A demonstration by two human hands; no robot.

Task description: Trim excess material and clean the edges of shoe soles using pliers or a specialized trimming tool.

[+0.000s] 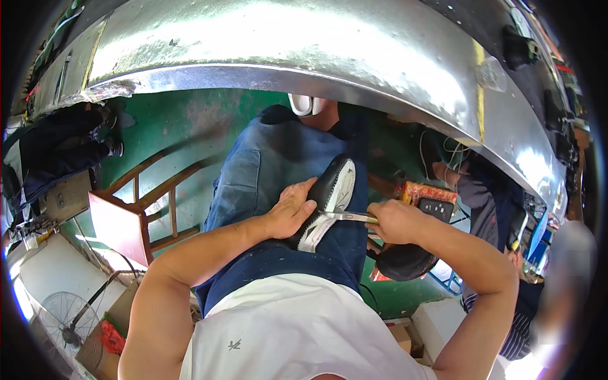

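Black rubbery shoe (326,199) with a white sole lies on my denim lap (266,171); my left hand (290,209) clasps it, my right hand (394,220) clamped around a slim metal blade (347,216) touching the sole.

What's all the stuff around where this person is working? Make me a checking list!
Surface: a shiny metal workbench curves over the person's lap; the floor is green.
Job's things: a black shoe with a white sole rests on the lap in blue trousers; a thin metal blade touches the sole edge.
Clutter: a wooden chair on the left, a fan, cardboard boxes.
Hands: the left hand grips the shoe; the right hand holds the blade's handle.
Cables: thin wires hang under the bench on the right.
Surroundings: another person sits to the right.
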